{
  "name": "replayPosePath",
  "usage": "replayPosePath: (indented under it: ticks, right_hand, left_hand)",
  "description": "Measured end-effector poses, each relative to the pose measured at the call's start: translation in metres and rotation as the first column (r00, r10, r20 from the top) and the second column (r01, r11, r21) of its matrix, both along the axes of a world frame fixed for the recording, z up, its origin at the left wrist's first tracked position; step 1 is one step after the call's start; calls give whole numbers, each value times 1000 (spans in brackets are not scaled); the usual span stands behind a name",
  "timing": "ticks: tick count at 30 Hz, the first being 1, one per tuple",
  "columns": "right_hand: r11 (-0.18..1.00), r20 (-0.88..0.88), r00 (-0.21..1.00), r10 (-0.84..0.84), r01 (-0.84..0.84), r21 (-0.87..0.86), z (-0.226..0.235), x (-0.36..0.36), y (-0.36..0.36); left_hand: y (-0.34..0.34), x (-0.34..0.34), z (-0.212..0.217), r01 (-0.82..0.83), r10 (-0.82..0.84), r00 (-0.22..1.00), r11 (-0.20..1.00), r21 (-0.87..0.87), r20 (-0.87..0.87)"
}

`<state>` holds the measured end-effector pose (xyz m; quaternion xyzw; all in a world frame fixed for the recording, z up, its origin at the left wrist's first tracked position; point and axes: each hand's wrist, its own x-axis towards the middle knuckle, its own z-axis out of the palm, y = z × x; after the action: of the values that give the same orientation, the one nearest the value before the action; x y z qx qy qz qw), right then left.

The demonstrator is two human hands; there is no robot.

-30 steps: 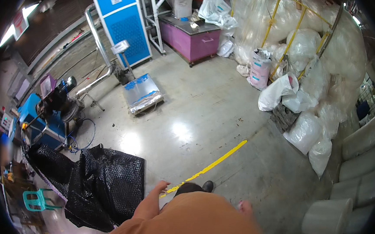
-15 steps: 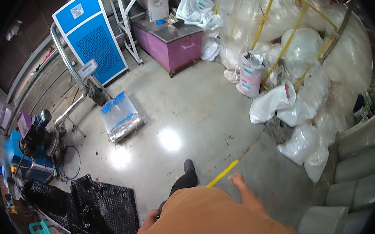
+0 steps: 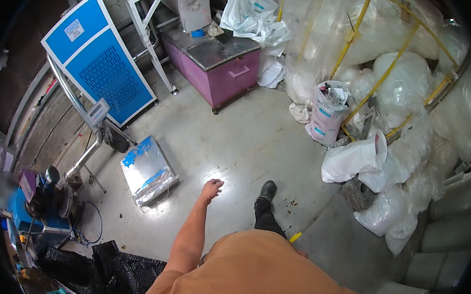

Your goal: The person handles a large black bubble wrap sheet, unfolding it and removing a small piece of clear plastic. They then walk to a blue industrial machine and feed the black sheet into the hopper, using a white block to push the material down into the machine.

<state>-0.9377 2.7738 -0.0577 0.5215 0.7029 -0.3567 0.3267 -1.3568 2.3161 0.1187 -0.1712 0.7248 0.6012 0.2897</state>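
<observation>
My left hand (image 3: 211, 190) swings out ahead of my body over the grey floor. Its fingers are loosely bent and a little apart, with nothing in them. The nearest thing to it is the platform scale (image 3: 147, 168), a metal plate with blue film scraps and crumpled clear wrap along its near edge. Only a sliver of my right hand (image 3: 303, 254) shows beside my orange-brown shirt, close to a yellow floor line (image 3: 295, 237). The fingers of that hand are hidden. My dark shoe (image 3: 268, 190) is stepping forward on the right.
A blue-and-white machine cabinet (image 3: 102, 61) stands far left, behind the scale's display post (image 3: 97, 113). A purple bin on casters (image 3: 232, 81) is at the back. Clear plastic bags (image 3: 401, 76), a filled sack (image 3: 326, 118) and pale rolls (image 3: 450, 233) line the right. Black sheeting (image 3: 123, 270) lies near left.
I have walked forward, so the scale, purple bin and bags appear nearer. My left arm has swung forward, and my right hand has gone back almost out of sight. The other foot now leads.
</observation>
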Motion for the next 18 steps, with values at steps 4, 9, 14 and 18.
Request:
replayPosePath:
  ticks: [4, 9, 14, 18]
  right_hand:
    - [998, -47, 997, 55, -56, -29, 16, -122, 24]
    - [995, -25, 999, -39, 37, -98, 77, -308, 112]
    - [991, -261, 957, -128, 131, -4, 125, -493, 193]
    - [1000, -349, 937, -10, 18, 19, 166, -619, 207]
  left_hand:
    - [48, -74, -7, 88, -86, 995, 995, -40, 49]
    - [22, -92, -61, 47, 28, 935, 978, -202, 352]
    - [4, -89, -65, -246, 316, 830, 947, -206, 461]
    - [13, -90, -82, -351, 415, 695, 908, -228, 586]
